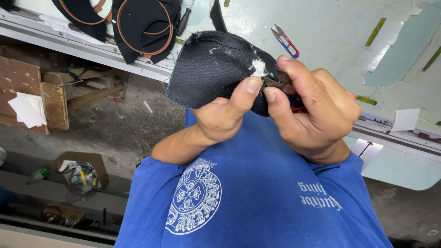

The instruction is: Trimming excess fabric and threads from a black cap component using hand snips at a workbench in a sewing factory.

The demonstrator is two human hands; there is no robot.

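Observation:
My left hand (225, 115) pinches a curved piece of dark denim-like fabric (211, 69), thumb pressed beside a tuft of white threads (259, 68) at the fabric's edge. My right hand (317, 110) is closed around small thread snips (275, 82). Their metal blades touch the fabric just below the tuft, and a bit of red and blue handle shows inside the fist. Both hands are held close above my blue shirt, in front of the table's edge.
A second pair of red-and-blue snips (285, 41) lies on the pale worktable (330, 27). Black fabric pieces with brown trim (142, 27) and a screwdriver (183, 20) sit at the back left. A paper slip (406, 119) rests at right. Wooden boards (27, 92) and a cardboard box (82, 174) are on the floor at left.

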